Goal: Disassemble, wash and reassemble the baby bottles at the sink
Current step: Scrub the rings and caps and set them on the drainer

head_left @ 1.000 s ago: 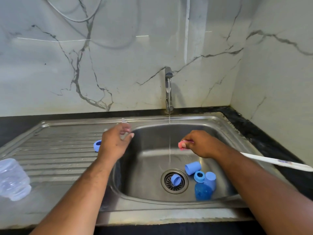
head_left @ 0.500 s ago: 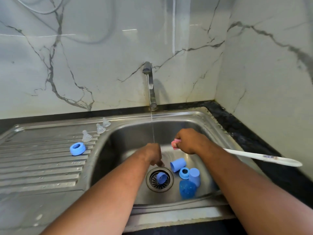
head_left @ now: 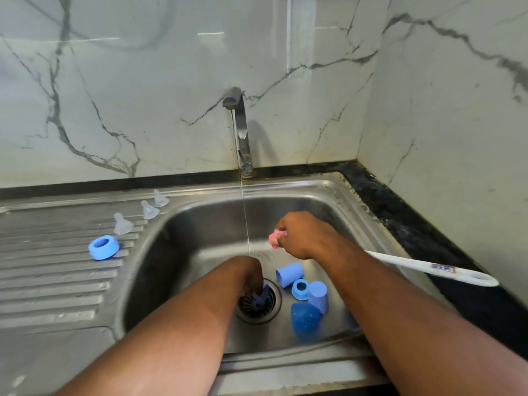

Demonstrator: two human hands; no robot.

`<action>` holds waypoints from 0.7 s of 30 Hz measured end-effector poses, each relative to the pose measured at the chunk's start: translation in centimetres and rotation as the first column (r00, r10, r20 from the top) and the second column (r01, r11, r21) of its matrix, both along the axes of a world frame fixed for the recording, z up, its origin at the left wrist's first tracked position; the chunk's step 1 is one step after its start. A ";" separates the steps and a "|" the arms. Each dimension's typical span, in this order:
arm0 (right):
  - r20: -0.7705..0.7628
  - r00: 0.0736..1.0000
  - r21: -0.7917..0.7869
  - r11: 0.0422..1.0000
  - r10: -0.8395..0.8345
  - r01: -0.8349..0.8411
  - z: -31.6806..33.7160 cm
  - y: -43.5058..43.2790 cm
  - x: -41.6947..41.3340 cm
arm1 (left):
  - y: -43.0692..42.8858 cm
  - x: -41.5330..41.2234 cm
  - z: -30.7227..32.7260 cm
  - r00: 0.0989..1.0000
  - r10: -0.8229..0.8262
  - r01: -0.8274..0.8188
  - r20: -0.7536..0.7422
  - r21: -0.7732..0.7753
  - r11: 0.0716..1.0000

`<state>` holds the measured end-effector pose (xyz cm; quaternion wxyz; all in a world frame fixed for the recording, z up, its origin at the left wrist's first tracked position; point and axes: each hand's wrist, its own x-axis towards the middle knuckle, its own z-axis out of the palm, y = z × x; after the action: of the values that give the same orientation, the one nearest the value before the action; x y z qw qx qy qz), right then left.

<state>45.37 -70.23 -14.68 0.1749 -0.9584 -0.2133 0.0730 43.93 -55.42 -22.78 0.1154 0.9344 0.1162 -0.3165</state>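
left hand (head_left: 248, 274) down in the sink (head_left: 285, 195), fingertips (head_left: 256, 284) on a blue ring (head_left: 262, 296) over the drain (head_left: 257, 308) — can't tell if it's gripped, right hand (head_left: 303, 235) fisted round a bottle brush (head_left: 428, 269), three clear teats (head_left: 149, 210) on the drainboard (head_left: 57, 281)

My left hand (head_left: 251, 274) is down in the sink (head_left: 285, 364), fingers pinching a blue piece (head_left: 261, 295) on the drain (head_left: 265, 310). My right hand (head_left: 305, 235) grips a white-handled brush (head_left: 428, 267) near its pink head, just beside the thin stream (head_left: 244, 218) from the tap (head_left: 241, 130). Right of the drain, close together: two blue caps (head_left: 289, 274), a blue collar (head_left: 300, 288) and a blue bottle (head_left: 305, 320); on the drainboard (head_left: 57, 281), a blue ring (head_left: 103, 247) and three clear teats (head_left: 149, 210) in a row.
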 end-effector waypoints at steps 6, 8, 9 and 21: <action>0.039 0.999 0.005 1.000 -0.014 0.014 -0.2 0.0 0.3 | 5.6 0.8 0.1 0.679 0.723 -0.465 0.129 -0.687 0.559; 0.043 0.999 0.001 1.000 -0.014 0.014 -0.3 0.1 0.4 | 6.3 0.9 0.1 0.629 0.766 -0.469 0.131 -0.722 0.509; 0.044 0.999 -0.001 1.000 -0.014 0.014 -0.4 0.1 0.5 | 6.3 0.9 0.2 0.628 0.766 -0.469 0.139 -0.719 0.514; 0.042 0.999 0.009 1.000 -0.028 0.028 -0.7 0.3 0.7 | 5.9 1.2 0.4 0.628 0.751 -0.424 0.202 -0.721 0.548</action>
<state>46.10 -69.97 -15.40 0.1755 -0.9619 -0.2037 0.0496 45.15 -49.48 -22.38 0.5387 0.7897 0.2923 -0.0268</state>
